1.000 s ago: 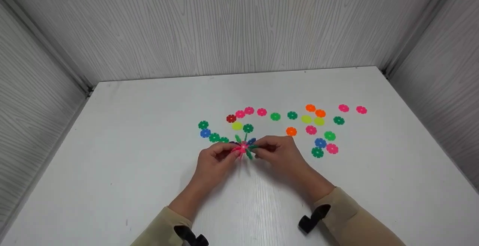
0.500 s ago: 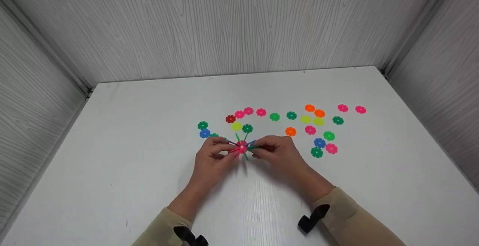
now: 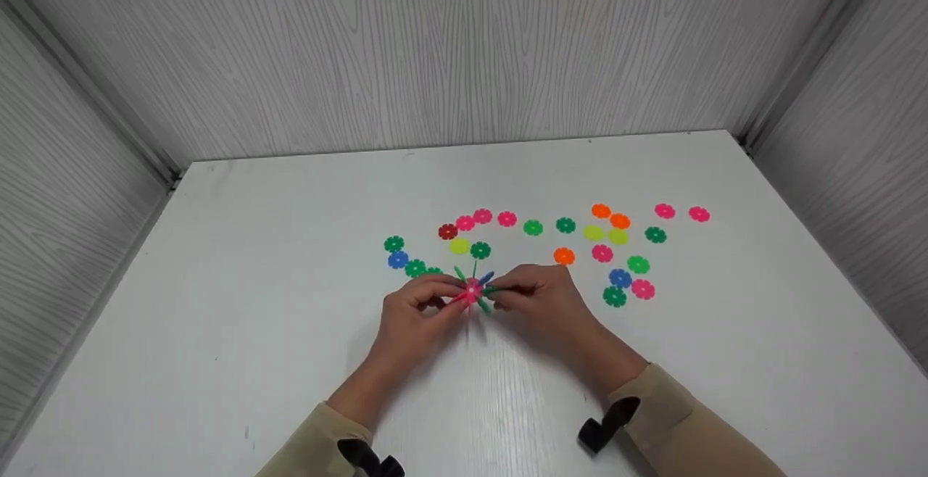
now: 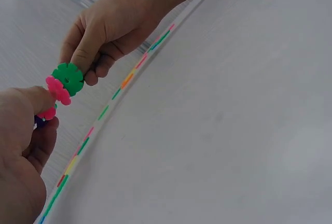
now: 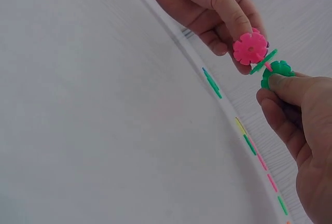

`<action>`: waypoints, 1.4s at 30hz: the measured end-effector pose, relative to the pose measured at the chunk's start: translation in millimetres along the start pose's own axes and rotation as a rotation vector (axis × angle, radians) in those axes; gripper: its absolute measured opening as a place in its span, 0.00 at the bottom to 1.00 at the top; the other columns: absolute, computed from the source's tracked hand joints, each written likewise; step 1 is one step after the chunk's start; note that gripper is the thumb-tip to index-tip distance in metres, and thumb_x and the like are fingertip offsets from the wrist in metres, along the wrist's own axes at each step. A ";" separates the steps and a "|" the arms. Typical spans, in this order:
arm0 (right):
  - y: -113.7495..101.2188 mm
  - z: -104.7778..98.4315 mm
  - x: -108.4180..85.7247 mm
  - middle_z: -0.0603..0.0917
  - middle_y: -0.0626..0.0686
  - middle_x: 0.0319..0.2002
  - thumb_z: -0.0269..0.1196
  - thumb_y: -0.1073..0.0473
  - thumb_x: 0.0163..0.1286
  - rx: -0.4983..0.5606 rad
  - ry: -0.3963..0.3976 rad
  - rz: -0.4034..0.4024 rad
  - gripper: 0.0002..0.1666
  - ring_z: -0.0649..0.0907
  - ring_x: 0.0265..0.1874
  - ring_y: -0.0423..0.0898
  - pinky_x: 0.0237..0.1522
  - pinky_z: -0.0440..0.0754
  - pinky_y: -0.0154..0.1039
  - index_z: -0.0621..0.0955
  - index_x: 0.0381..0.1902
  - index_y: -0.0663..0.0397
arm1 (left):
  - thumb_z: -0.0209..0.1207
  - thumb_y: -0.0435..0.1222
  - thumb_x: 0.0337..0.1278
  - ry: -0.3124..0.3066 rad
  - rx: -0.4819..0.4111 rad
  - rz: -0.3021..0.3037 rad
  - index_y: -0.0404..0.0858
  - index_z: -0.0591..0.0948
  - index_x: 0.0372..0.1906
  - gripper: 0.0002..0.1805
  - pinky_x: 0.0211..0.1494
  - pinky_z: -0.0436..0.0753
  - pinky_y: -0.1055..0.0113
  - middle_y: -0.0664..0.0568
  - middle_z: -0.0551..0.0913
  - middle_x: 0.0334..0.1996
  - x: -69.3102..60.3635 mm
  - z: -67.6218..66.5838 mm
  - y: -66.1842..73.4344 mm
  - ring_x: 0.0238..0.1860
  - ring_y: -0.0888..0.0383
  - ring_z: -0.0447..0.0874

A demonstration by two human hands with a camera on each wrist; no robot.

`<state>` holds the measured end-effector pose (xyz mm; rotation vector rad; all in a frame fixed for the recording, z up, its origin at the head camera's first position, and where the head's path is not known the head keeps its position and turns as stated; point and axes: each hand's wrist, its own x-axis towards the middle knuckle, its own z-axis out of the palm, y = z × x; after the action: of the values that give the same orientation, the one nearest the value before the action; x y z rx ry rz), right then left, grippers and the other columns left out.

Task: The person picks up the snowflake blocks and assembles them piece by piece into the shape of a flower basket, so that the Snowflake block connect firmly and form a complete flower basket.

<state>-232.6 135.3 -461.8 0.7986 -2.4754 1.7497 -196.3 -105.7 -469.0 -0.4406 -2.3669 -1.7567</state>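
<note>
Between both hands is a cluster of notched plastic snowflake discs, held above the table. Its centre is a pink disc (image 3: 472,290), with green, blue and pink discs slotted around the rim. My left hand (image 3: 415,317) pinches a pink disc (image 5: 250,49) on the cluster's left side. On the right side, my right hand (image 3: 545,303) grips a green disc (image 5: 280,71) between thumb and fingers. In the left wrist view another green disc (image 4: 68,79) shows beside the right thumb. Fingers hide parts of the cluster, including most of a dark purple piece (image 4: 40,122).
Loose discs lie flat on the white table (image 3: 239,281) beyond the hands. A green disc (image 3: 394,243) and a blue one (image 3: 398,259) are at the left. Orange (image 3: 564,256), yellow (image 3: 594,233) and pink discs (image 3: 643,289) spread rightward. A panelled wall (image 3: 435,49) stands behind.
The cluster turned slightly and tilted between the hands, then came back. My left fingers lifted over its upper left discs and have come down again. The right hand has hardly moved.
</note>
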 end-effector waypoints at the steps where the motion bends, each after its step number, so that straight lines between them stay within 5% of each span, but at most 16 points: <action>1: -1.1 -0.1 -0.1 0.92 0.40 0.40 0.75 0.60 0.69 0.000 -0.001 0.010 0.11 0.89 0.38 0.44 0.45 0.90 0.42 0.93 0.49 0.43 | 0.77 0.39 0.59 0.001 0.000 -0.001 0.53 0.93 0.47 0.12 0.53 0.88 0.60 0.63 0.87 0.51 0.3 0.2 0.4 0.55 0.59 0.83; 8: -4.8 0.2 0.0 0.92 0.44 0.39 0.74 0.61 0.70 0.016 0.004 -0.004 0.10 0.90 0.37 0.46 0.45 0.90 0.39 0.94 0.48 0.47 | 0.77 0.43 0.59 0.016 0.002 -0.006 0.55 0.93 0.46 0.11 0.52 0.89 0.59 0.64 0.87 0.50 -0.1 0.2 0.4 0.55 0.59 0.83; 22: -0.8 1.5 2.1 0.92 0.46 0.38 0.74 0.65 0.69 -0.078 0.019 -0.193 0.11 0.89 0.35 0.43 0.41 0.89 0.36 0.93 0.48 0.50 | 0.77 0.44 0.59 0.007 0.014 -0.012 0.57 0.94 0.46 0.10 0.51 0.89 0.61 0.64 0.87 0.49 -1.7 -1.0 0.5 0.53 0.58 0.84; 36: 3.7 0.5 0.0 0.91 0.40 0.41 0.76 0.57 0.69 -0.017 -0.010 0.018 0.12 0.89 0.41 0.44 0.47 0.90 0.40 0.93 0.49 0.38 | 0.76 0.40 0.61 0.016 -0.029 -0.038 0.54 0.92 0.48 0.11 0.54 0.88 0.61 0.61 0.86 0.50 0.0 2.1 -3.3 0.56 0.58 0.83; 42: 9.9 -18.2 0.6 0.90 0.41 0.45 0.74 0.53 0.71 -0.082 0.084 0.133 0.14 0.87 0.47 0.45 0.49 0.88 0.37 0.91 0.53 0.45 | 0.75 0.38 0.62 0.056 -0.045 -0.080 0.54 0.92 0.48 0.11 0.54 0.88 0.62 0.60 0.85 0.51 1.3 1.1 -4.5 0.55 0.57 0.84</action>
<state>-242.2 153.6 -463.4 0.5549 -2.5796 1.6695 -199.0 -105.7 -473.0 -0.3026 -2.3417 -1.8341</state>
